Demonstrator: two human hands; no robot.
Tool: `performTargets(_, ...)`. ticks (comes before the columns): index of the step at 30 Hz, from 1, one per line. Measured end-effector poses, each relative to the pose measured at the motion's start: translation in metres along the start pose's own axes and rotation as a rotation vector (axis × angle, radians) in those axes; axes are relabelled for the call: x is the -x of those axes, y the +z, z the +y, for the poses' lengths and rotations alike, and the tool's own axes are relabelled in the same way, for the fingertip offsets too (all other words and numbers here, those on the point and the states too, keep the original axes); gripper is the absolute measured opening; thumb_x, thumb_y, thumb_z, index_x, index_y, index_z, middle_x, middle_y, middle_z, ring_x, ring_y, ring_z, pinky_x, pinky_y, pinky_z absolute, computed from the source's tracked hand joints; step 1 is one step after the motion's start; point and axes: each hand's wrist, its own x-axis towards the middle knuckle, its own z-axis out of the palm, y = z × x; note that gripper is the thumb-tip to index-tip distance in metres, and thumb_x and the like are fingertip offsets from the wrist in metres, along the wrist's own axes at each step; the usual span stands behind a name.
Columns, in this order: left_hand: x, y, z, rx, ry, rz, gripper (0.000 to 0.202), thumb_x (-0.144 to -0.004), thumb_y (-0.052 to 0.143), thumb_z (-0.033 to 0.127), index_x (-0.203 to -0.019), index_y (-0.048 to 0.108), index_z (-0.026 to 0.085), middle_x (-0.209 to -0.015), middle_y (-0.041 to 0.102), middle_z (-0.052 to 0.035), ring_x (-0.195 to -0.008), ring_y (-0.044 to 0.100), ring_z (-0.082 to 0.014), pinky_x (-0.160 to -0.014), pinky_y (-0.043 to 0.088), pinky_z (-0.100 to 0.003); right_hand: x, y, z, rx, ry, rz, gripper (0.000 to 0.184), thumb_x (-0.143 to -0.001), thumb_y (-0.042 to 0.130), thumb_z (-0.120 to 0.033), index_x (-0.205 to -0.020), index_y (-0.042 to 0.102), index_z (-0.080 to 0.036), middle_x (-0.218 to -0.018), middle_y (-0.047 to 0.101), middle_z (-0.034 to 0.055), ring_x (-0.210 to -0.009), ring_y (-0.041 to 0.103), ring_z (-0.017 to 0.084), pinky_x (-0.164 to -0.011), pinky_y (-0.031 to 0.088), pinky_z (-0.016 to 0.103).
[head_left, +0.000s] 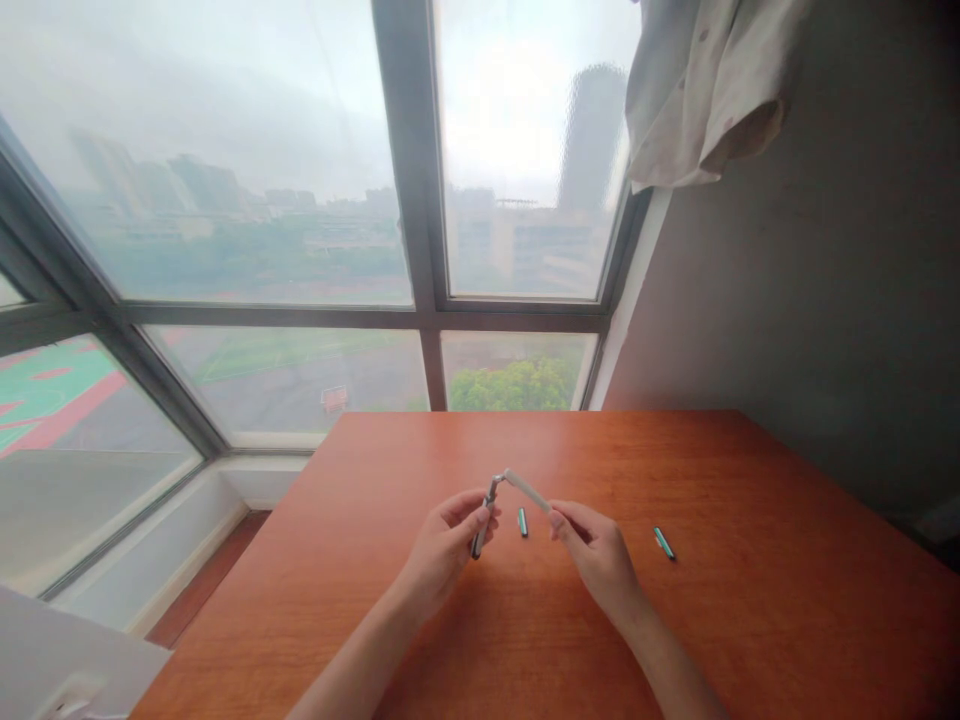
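Above the middle of an orange-brown wooden table, my left hand pinches a dark, slim pen barrel, held nearly upright. My right hand pinches a thin white rod that slants up to the left. The tips of the barrel and the rod meet between my hands. A short teal piece lies on the table between my hands. A second teal piece lies to the right of my right hand.
A large window with grey frames stands beyond the table's far edge. A dark wall runs along the right side, with a white cloth hanging at its top. The floor drops away left of the table.
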Motion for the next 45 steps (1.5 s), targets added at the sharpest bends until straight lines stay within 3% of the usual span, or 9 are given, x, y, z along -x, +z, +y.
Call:
performTargets(12, -0.0001, 0.0005, 0.0016, 0.012, -0.005, 0.034, 0.031, -0.064, 0.081, 0.028, -0.092, 0.073, 0.016, -0.084, 0.071, -0.0074, -0.074, 0.061, -0.0142, -0.072, 0.045, -0.025, -0.0002, -0.0018, -0.0003, 0.036, 0.015, 0.066, 0.037, -0.09, 0.047, -0.045, -0.082, 0.069, -0.016, -0.066, 0.063, 0.0033, -0.062, 0.058, 0.017, -0.056, 0.043, 0.023)
performTargets(45, -0.001, -0.0016, 0.0003, -0.019, 0.01, 0.037, 0.03, -0.066, 0.08, 0.028, -0.093, 0.072, 0.016, -0.086, 0.071, -0.0085, -0.074, 0.061, -0.0149, -0.072, 0.045, -0.026, -0.0003, -0.0023, 0.003, 0.076, -0.006, 0.06, 0.035, -0.09, 0.047, -0.043, -0.087, 0.07, -0.017, -0.067, 0.064, 0.0037, -0.064, 0.06, 0.018, -0.059, 0.044, 0.023)
